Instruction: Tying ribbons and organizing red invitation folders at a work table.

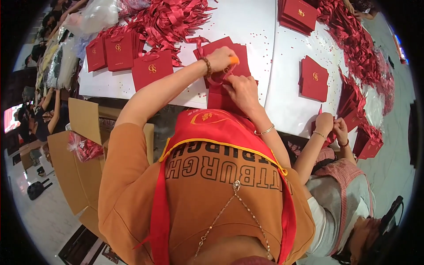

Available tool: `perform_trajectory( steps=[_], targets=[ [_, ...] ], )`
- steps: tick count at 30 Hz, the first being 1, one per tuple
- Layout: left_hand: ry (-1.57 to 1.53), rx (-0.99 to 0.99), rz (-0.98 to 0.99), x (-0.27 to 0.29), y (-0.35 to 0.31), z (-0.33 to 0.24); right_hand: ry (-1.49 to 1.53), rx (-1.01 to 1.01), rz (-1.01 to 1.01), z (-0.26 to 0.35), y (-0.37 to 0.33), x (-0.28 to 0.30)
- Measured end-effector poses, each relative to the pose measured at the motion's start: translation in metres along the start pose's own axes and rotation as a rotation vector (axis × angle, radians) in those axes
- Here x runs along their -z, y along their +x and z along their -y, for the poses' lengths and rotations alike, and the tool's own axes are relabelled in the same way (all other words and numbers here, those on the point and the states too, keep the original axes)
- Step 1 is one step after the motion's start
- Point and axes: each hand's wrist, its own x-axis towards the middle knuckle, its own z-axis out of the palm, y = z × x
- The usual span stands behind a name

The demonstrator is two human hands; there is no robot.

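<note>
My left hand (pixel 220 60) is closed on a red satin ribbon (pixel 213 81), with an orange cover on one fingertip. The ribbon loops down toward a red paper bag (pixel 220 98) at the table's near edge. My right hand (pixel 244 92) pinches the ribbon near the bag's top; its fingers partly hide the spot. Beneath and beyond both hands lie more flat red bags (pixel 242 52). Left of them, one red bag with a gold emblem (pixel 152 70) lies on the white table (pixel 194 84).
Red bags stand in rows (pixel 120 53) at left, before a heap of red ribbons (pixel 170 20). Stacked bags (pixel 314 78) lie at right, where a co-worker's hands (pixel 324 123) handle red pieces. An open cardboard box (pixel 73 168) stands at lower left. Small red confetti dots the table.
</note>
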Motion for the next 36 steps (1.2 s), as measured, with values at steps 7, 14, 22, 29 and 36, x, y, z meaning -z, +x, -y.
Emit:
perform_trajectory(
  steps=[7,14,22,29,36],
  targets=[
    [0.577,0.365,-0.610,0.058,0.012,0.056,0.196,-0.106,0.009,-0.033,0.006,-0.012],
    [0.540,0.329,-0.698,0.055,0.002,0.073,0.385,-0.356,0.157,-0.038,0.010,-0.010],
    [0.420,-0.136,-0.217,-0.024,-0.031,-0.009,0.201,-0.152,0.069,-0.043,0.011,-0.008],
    [0.366,-0.161,-0.245,-0.026,-0.038,-0.001,0.038,-0.337,0.012,-0.038,-0.022,0.029],
    [0.164,-0.354,-0.298,-0.047,-0.046,-0.016,0.624,-0.646,0.096,-0.052,-0.024,0.019]
  ],
)
